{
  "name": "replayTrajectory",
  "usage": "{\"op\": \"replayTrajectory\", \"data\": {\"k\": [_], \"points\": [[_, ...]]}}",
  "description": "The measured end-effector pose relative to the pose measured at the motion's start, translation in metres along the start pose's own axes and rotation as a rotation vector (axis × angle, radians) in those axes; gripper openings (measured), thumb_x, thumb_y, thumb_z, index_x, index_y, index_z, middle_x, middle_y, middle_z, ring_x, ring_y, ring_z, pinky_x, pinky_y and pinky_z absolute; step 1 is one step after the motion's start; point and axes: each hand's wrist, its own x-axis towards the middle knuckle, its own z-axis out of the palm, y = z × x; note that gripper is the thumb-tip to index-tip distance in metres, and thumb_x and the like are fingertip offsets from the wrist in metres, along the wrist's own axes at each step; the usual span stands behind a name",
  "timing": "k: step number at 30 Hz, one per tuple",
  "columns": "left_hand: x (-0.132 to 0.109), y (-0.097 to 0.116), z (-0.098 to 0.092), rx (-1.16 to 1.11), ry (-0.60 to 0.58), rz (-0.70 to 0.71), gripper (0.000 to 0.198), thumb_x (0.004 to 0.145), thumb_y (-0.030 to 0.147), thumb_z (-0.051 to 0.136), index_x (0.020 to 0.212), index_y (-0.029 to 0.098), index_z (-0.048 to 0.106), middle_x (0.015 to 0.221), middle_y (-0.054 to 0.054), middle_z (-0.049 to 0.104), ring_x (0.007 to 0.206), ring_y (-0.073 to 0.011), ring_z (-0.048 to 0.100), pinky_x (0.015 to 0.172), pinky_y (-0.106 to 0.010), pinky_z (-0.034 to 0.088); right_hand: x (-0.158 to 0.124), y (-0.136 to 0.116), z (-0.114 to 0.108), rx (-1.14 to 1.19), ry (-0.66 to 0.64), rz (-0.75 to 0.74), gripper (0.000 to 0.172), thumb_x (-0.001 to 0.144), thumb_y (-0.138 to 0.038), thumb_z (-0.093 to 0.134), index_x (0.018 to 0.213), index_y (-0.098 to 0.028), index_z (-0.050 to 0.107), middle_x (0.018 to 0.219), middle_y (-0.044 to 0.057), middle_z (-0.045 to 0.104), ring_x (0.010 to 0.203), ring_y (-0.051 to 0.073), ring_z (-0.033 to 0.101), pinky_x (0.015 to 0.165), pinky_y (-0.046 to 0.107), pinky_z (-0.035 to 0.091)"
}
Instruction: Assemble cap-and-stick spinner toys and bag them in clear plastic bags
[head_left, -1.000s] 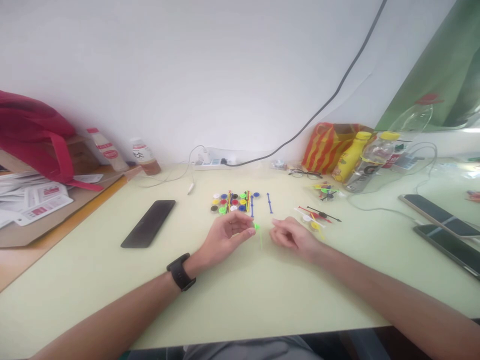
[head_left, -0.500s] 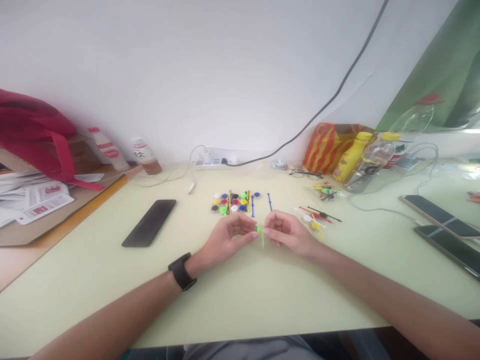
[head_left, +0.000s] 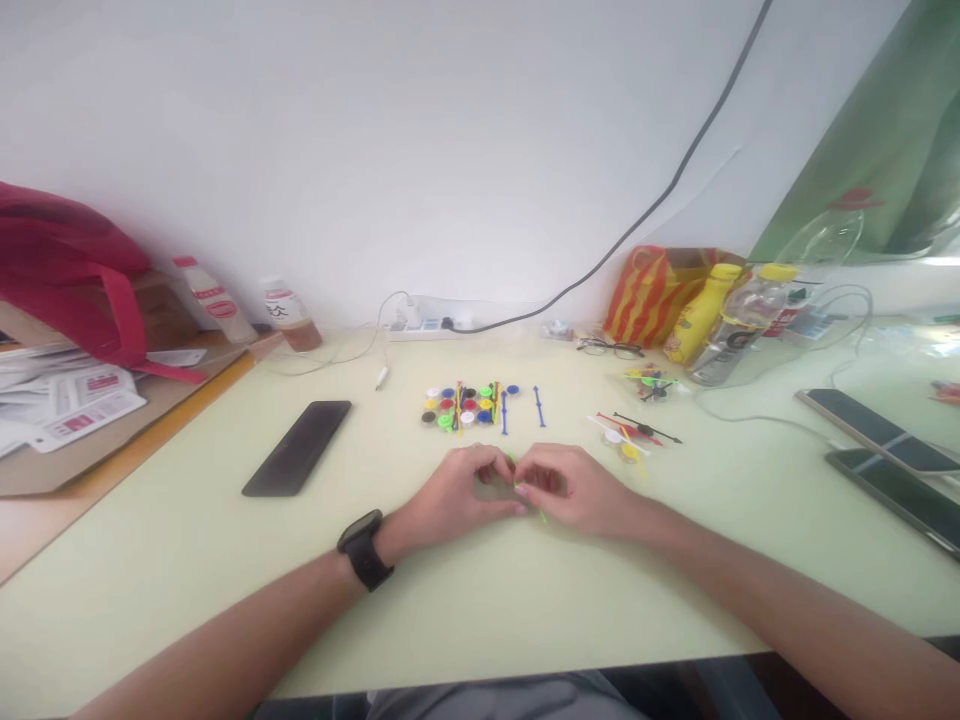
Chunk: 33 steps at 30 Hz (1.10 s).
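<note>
In the head view, the green piece (head_left: 543, 517) is at the lower centre of the frame, between the two hands and mostly covered by fingers. It lies just off the fingertips' side of each hand: to the right of the left hand (head_left: 459, 492) and at the left edge of the right hand (head_left: 581, 490), which looks the nearer of the two. Its long axis seems to slant from upper left to lower right, with a thin end sticking out below the right thumb.

The right hand appears to pinch it between thumb and forefinger. The left hand is curled, its thumb and fingers parted around a gap; whether they grip the piece too, I cannot tell.

What shows of the piece is bright yellow-green, slim and blurred; its middle is hidden. Above the hands, on the tabletop (head_left: 420, 610), sit rows of coloured discs (head_left: 469, 404), with a blue arrow (head_left: 538, 407) apart to their right and loose spinner parts (head_left: 643, 430) further right.
</note>
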Motion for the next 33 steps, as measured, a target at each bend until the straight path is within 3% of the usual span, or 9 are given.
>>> {"op": "replayTrajectory", "data": {"k": [4, 8, 12, 17, 19, 26, 33], "points": [[-0.002, 0.005, -0.001, 0.101, 0.029, 0.055, 0.025, 0.085, 0.039, 0.08, 0.079, 0.019, 0.066, 0.098, -0.005, 0.072, 0.086, -0.0191, 0.065, 0.077, -0.031, 0.051, -0.001, -0.005, -0.004, -0.163, 0.005, -0.066, 0.012, 0.083, -0.012, 0.067, 0.089, -0.022, 0.066, 0.085, -0.001, 0.064, 0.072, 0.014, 0.054, 0.066, 0.027, 0.041], [-0.002, 0.008, -0.002, 0.099, 0.038, 0.055, 0.02, 0.092, 0.036, 0.072, 0.081, 0.021, 0.068, 0.096, -0.005, 0.071, 0.092, -0.0199, 0.064, 0.083, -0.032, 0.051, -0.001, -0.005, -0.009, -0.178, -0.005, -0.09, 0.007, 0.089, -0.015, 0.064, 0.088, -0.022, 0.065, 0.081, -0.001, 0.063, 0.07, 0.014, 0.054, 0.066, 0.027, 0.042], [-0.003, 0.006, -0.003, 0.097, 0.044, 0.058, 0.012, 0.09, 0.026, 0.071, 0.08, 0.02, 0.067, 0.087, -0.003, 0.069, 0.084, -0.018, 0.061, 0.077, -0.03, 0.048, -0.002, -0.002, -0.006, -0.132, -0.038, -0.111, 0.008, 0.092, -0.015, 0.061, 0.094, -0.022, 0.066, 0.087, 0.0, 0.067, 0.074, 0.016, 0.06, 0.071, 0.028, 0.047], [-0.005, 0.002, -0.011, 0.018, 0.303, 0.073, 0.016, 0.087, 0.015, 0.061, 0.072, 0.018, 0.059, 0.072, 0.001, 0.061, 0.07, -0.0141, 0.052, 0.067, -0.029, 0.038, -0.003, -0.002, 0.003, -0.185, -0.1, -0.249, 0.017, 0.094, -0.013, 0.061, 0.105, -0.022, 0.071, 0.101, 0.005, 0.07, 0.091, 0.018, 0.066, 0.083, 0.03, 0.049], [-0.004, 0.0, -0.013, -0.021, 0.34, 0.053, 0.017, 0.087, 0.015, 0.06, 0.07, 0.018, 0.058, 0.07, 0.001, 0.059, 0.068, -0.0138, 0.05, 0.065, -0.029, 0.037, -0.003, -0.004, 0.003, -0.262, -0.106, -0.263, 0.018, 0.093, -0.012, 0.06, 0.101, -0.022, 0.072, 0.099, 0.005, 0.069, 0.089, 0.018, 0.066, 0.081, 0.029, 0.048], [-0.004, 0.002, -0.011, -0.016, 0.27, 0.031, 0.015, 0.084, 0.016, 0.063, 0.07, 0.018, 0.058, 0.068, 0.002, 0.056, 0.066, -0.013, 0.048, 0.064, -0.029, 0.038, -0.001, -0.006, -0.026, -0.45, -0.109, -0.025, 0.014, 0.085, -0.01, 0.062, 0.085, -0.023, 0.069, 0.085, 0.0, 0.068, 0.076, 0.016, 0.062, 0.068, 0.028, 0.041], [-0.006, 0.004, -0.011, 0.006, 0.229, 0.03, 0.015, 0.087, 0.017, 0.063, 0.072, 0.018, 0.059, 0.07, 0.001, 0.057, 0.069, -0.0142, 0.047, 0.065, -0.029, 0.038, -0.001, 0.006, -0.071, -0.645, -0.046, 0.324, 0.009, 0.084, -0.017, 0.065, 0.088, -0.025, 0.067, 0.097, 0.0, 0.075, 0.092, 0.02, 0.067, 0.072, 0.029, 0.04]]}}
